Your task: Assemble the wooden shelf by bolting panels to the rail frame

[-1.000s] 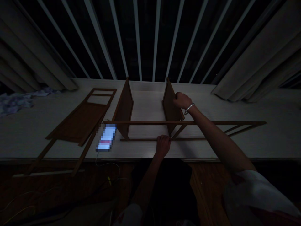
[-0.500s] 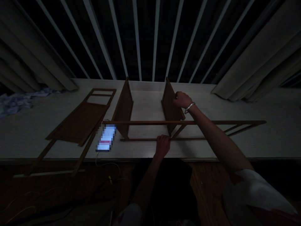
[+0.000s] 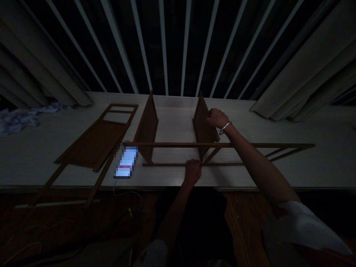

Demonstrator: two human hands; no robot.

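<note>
A brown wooden frame [image 3: 178, 145] with long rails lies on the pale ledge. Two wooden shelf panels rise from it, a left panel [image 3: 147, 124] and a right panel [image 3: 200, 122]. My left hand [image 3: 193, 171] is closed over the frame's near rail, close to the foot of the right panel. At the right side of that panel is my right hand [image 3: 218, 118], its fingers curled into a fist. Whatever this fist holds is hidden, and I cannot tell whether it presses the panel. A silver bracelet [image 3: 225, 127] circles the right wrist.
Left of the frame lies another wooden frame with a panel [image 3: 91, 144], overhanging the ledge [image 3: 314, 167]. A lit phone [image 3: 126, 163], blurred out, lies between them with a white cable [image 3: 125, 193]. Curtains [image 3: 308, 74] flank white window bars [image 3: 186, 48]. Patterned cloth [image 3: 19, 120] lies far left.
The right panel's upper end has shifted slightly to the right. Both hands keep nearly the same places and grips; the whole view has moved only a little.
</note>
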